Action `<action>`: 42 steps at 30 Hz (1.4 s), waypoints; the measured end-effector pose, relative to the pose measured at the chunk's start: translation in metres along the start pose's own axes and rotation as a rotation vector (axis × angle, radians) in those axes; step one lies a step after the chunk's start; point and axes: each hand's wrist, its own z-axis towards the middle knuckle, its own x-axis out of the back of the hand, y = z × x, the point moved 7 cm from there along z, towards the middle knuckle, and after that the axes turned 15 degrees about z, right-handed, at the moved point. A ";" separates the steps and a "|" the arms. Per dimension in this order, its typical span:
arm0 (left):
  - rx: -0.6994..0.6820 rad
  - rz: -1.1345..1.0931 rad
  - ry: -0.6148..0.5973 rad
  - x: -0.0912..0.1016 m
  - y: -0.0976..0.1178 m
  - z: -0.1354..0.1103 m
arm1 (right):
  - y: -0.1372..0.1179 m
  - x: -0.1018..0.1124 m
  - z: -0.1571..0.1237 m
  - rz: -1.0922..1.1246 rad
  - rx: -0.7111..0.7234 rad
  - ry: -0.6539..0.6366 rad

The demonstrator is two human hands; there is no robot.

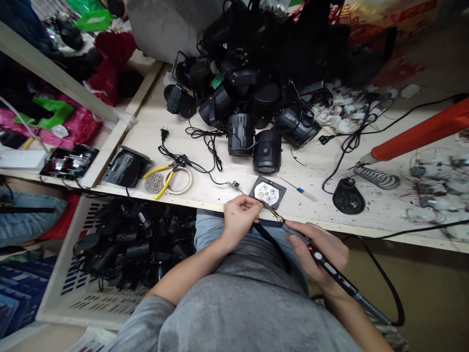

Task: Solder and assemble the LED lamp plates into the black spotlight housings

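Note:
My right hand is closed around a black soldering iron, whose tip points up-left toward the near corner of a square LED board with several white LEDs at the bench's front edge. My left hand is pinched just left of that board, holding thin wires that run to a small driver part. The iron's tip and my left fingertips almost meet at the board's near-left corner. The iron's cord loops off to the lower right.
A pile of black spotlight housings fills the back of the wooden bench. Yellow-handled pliers, a tape roll, a small screwdriver, a coiled iron stand and a black round base lie nearby. A white crate of black parts stands lower left.

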 end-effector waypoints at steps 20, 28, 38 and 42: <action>-0.050 -0.024 -0.117 0.002 -0.004 0.003 | -0.002 0.016 -0.010 0.082 -0.042 0.083; -0.278 0.051 -0.023 0.009 -0.002 -0.005 | -0.003 0.015 -0.008 0.089 -0.040 0.080; -0.531 0.302 0.114 0.011 0.015 -0.009 | -0.004 0.013 -0.008 0.041 -0.007 0.053; -0.549 0.315 0.135 0.011 0.016 -0.009 | -0.002 0.007 -0.010 0.049 0.038 0.055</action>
